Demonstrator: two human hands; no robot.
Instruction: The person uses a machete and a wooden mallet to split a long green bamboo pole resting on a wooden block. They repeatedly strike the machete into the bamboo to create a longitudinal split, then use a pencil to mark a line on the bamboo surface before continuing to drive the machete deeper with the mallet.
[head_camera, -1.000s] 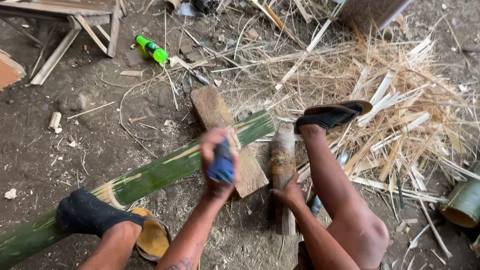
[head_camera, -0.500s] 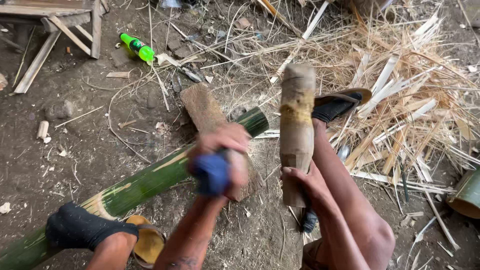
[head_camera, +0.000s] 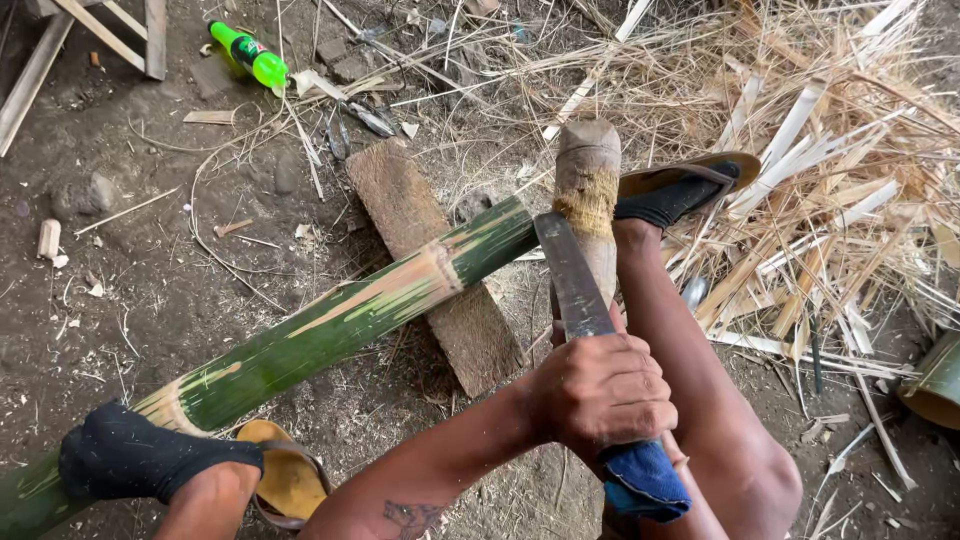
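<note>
Just beyond the left hand (head_camera: 600, 395), clenched around a cloth-wrapped blade (head_camera: 572, 275), lies the green bamboo pole (head_camera: 330, 325); the right hand is hidden, grip untellable. Strike squarely, keeping the wooden mallet (head_camera: 588, 190) aligned.

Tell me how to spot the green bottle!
Start at the long green bamboo pole lying slantwise across the dirt. Look to the picture's top left, past the wooden plank under it. The plastic bottle lies on its side, the only bright, shiny green thing among brown sticks and straw.

One green bamboo pole (head_camera: 330, 330), one wooden plank (head_camera: 430, 260), one green bottle (head_camera: 250, 55), two sandals (head_camera: 690, 185).
</note>
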